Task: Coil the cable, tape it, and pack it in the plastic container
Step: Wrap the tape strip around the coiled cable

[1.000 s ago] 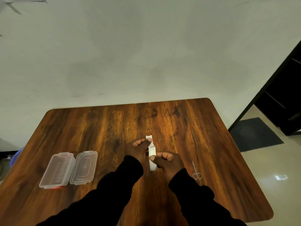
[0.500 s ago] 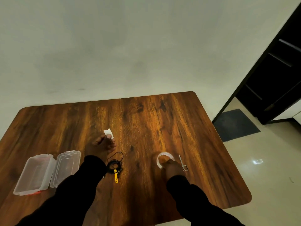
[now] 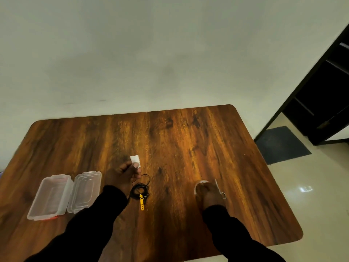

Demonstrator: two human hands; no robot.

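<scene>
left hand (image 3: 122, 174) is pinching a tape strip (image 3: 135, 160); right hand (image 3: 206, 191) is resting on the tape roll (image 3: 200, 183), grip unclear. wrap the strip snugly around the coiled cable (image 3: 140, 190).

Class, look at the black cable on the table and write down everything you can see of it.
The cable is thin and black, gathered into a loose, uneven coil lying flat on the wooden table. One loop strays out toward the far side. A yellow strap with small holes sticks out from the coil's near side. No tape is on it. It lies just right of the left hand, which holds a white tape piece; contact with the wrist cannot be told.
</scene>
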